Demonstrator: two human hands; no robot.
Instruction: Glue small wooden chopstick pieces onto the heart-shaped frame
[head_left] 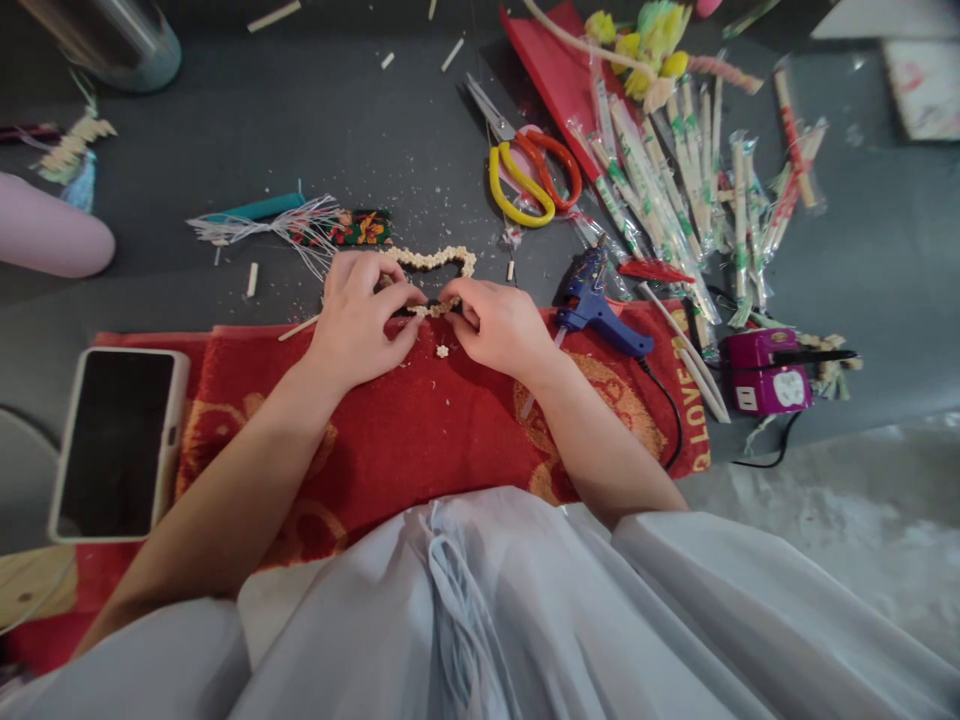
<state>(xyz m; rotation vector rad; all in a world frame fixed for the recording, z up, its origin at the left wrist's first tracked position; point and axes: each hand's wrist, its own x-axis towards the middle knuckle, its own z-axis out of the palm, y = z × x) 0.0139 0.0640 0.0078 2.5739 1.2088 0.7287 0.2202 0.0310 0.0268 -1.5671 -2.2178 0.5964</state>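
A knobbly cream-coloured strip (pixel 431 259) with a dark side curves in a loop on the grey table, just beyond the red towel (pixel 390 430). My left hand (pixel 358 325) pinches its near part with thumb and fingers. Close by on the right, my right hand (pixel 501 328) grips the same strip, fingertips bent in. Parts of the strip are hidden under both hands. A small cream flower-shaped piece (pixel 442 351) lies on the towel below the gap between my hands. Beyond my left hand rest a bundle of white threads (pixel 300 225) and a flowered dark cloth piece (pixel 361 227).
A blue glue gun (pixel 596 310) lies right of my right hand, its cord trailing over the towel. Scissors (pixel 525 165), many wrapped sticks (pixel 667 180) and a purple box (pixel 766 372) are farther right. A phone (pixel 116 445) lies left. Small stick pieces and crumbs dot the table.
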